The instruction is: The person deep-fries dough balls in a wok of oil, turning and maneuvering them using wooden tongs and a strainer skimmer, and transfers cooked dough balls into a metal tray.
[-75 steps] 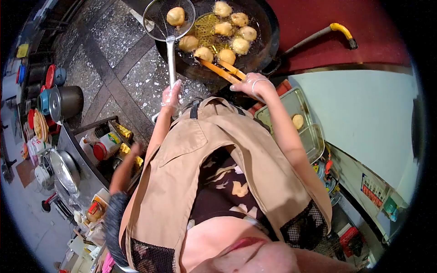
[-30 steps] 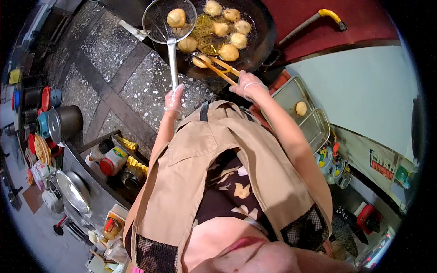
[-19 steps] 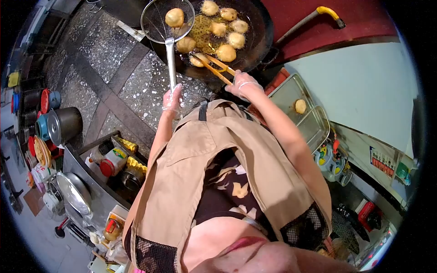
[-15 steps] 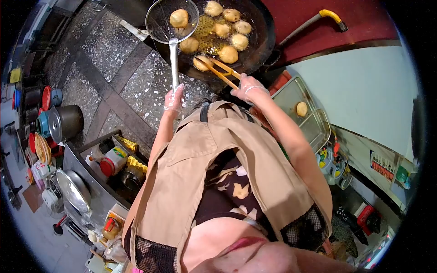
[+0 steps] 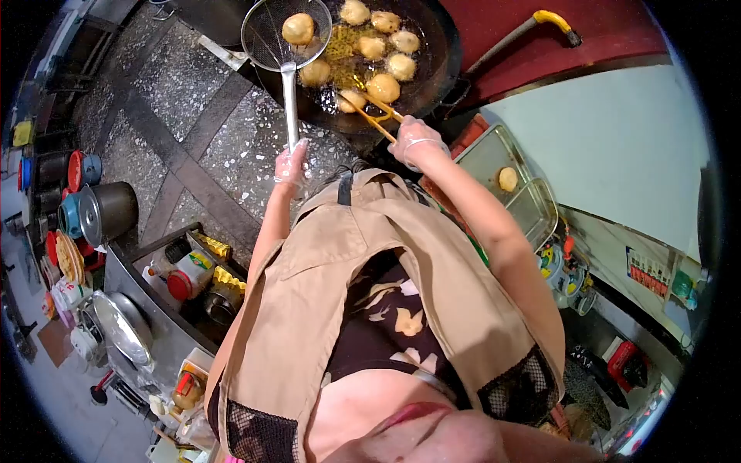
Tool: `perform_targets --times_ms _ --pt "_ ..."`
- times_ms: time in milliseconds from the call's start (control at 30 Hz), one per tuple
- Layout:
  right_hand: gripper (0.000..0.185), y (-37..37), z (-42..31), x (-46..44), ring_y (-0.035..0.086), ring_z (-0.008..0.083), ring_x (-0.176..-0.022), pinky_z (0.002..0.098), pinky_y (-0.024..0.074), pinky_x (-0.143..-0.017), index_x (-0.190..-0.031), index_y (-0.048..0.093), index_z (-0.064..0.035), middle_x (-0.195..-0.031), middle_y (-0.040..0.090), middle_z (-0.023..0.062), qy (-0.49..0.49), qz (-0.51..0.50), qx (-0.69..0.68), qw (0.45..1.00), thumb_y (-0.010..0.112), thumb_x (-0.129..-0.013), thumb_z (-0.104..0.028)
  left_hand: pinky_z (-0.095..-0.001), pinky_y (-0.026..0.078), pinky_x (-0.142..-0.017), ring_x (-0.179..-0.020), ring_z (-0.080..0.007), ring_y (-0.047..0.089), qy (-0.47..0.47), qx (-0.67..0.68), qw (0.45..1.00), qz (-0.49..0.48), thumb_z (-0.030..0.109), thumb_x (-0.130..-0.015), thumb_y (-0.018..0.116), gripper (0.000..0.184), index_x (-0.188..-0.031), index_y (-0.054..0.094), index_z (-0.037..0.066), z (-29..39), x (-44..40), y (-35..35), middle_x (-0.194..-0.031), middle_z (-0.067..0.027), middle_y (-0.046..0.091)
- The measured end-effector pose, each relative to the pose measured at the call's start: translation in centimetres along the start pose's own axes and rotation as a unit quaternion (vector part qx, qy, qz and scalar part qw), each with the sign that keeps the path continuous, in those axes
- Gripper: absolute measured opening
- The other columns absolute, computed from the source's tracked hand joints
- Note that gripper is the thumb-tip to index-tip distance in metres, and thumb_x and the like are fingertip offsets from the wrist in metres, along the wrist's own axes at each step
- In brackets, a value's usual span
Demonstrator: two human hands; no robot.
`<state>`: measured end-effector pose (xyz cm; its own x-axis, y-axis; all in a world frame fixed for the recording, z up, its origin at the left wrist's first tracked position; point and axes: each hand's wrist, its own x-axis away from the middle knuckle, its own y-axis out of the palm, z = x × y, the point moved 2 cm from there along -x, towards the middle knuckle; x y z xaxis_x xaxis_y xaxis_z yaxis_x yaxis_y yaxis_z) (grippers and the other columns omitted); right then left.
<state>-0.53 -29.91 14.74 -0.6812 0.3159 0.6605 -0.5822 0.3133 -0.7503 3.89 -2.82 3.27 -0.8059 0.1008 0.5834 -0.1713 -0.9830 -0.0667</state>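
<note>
Evidently, frying is in hand: one lumpy, golden fried ball (image 5: 352,101) sits between wooden prongs.
At twelve o'clock of the view, more such balls float in yellow oil in the blackened round wok (image 5: 434,69); the plastic-gloved right hand (image 5: 419,144) is closed round the slim wooden tongs (image 5: 369,119), prongs parted about that ball (contact is hard to tell). Towards eleven, the plastic-gloved left hand (image 5: 291,165) grips the silvery wire-mesh strainer (image 5: 288,71), one ball inside. Slick, round crusts would likely call for a gentle pinch.

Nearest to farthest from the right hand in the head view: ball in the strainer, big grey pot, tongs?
1. Tongs: in the right hand.
2. Ball in the strainer: ahead, leftward.
3. Big grey pot: far left.
</note>
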Motion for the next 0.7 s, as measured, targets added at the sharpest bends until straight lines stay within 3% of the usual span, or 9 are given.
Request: perform_targets --times_ms 233,367,433,467,700 --pt "0.061 -0.8 1.0 1.2 0.053 0.0278 -0.113 0.0368 0.0455 -0.092 -0.121 0.044 -0.0009 -0.123 0.052 0.0166 0.001 -0.012 -0.002 1.000 0.066 -0.077 -0.037 -0.0251 0.034 -0.042 -0.046 -0.0090 0.042 0.024 0.029 0.999 -0.011 0.043 -0.081 0.064 0.036 -0.067 0.052 0.013 -0.6 -0.1 0.0 -0.057 0.0024 0.047" --pt "0.061 0.9 -0.1 -0.2 0.056 0.0330 -0.105 0.0371 0.0465 -0.089 -0.116 0.046 0.0050 -0.112 0.058 0.0225 -0.037 0.019 -0.008 0.999 0.065 -0.076 -0.037 -0.0249 0.033 -0.042 -0.046 -0.0087 0.042 0.004 0.033 0.999 -0.004 0.042 -0.081 0.064 0.035 -0.066 0.052 0.013 -0.7 -0.3 -0.2 -0.055 0.0030 0.046" --pt "0.064 -0.4 0.6 1.2 0.056 0.0333 -0.105 0.0376 0.0464 -0.090 -0.118 0.044 0.0061 -0.114 0.057 0.0230 -0.035 -0.008 -0.030 0.999 0.065 -0.076 -0.038 -0.0252 0.033 -0.041 -0.045 -0.0086 0.041 0.017 0.031 0.999 -0.004 0.041 -0.081 0.064 0.035 -0.066 0.052 0.013 -0.3 0.1 -0.1 -0.055 0.0029 0.046" --pt "0.060 -0.2 1.1 0.9 0.054 0.0292 -0.112 0.0369 0.0463 -0.092 -0.120 0.045 0.0016 -0.120 0.054 0.0187 -0.010 -0.014 -0.017 1.000 0.064 -0.076 -0.033 -0.0254 0.033 -0.040 -0.044 -0.0086 0.041 0.019 0.015 1.000 -0.002 0.041 -0.081 0.064 0.035 -0.066 0.052 0.013 -0.2 0.1 -0.2 -0.055 0.0029 0.046" --pt "0.056 -0.2 -1.4 0.8 0.055 0.0302 -0.110 0.0372 0.0468 -0.091 -0.119 0.047 0.0030 -0.120 0.055 0.0192 -0.006 -0.017 -0.037 0.999 0.061 -0.077 -0.032 -0.0253 0.033 -0.041 -0.044 -0.0087 0.041 0.014 0.018 1.000 -0.004 0.041 -0.081 0.064 0.034 -0.067 0.052 0.012 -0.8 -0.2 -0.3 -0.055 0.0027 0.046"
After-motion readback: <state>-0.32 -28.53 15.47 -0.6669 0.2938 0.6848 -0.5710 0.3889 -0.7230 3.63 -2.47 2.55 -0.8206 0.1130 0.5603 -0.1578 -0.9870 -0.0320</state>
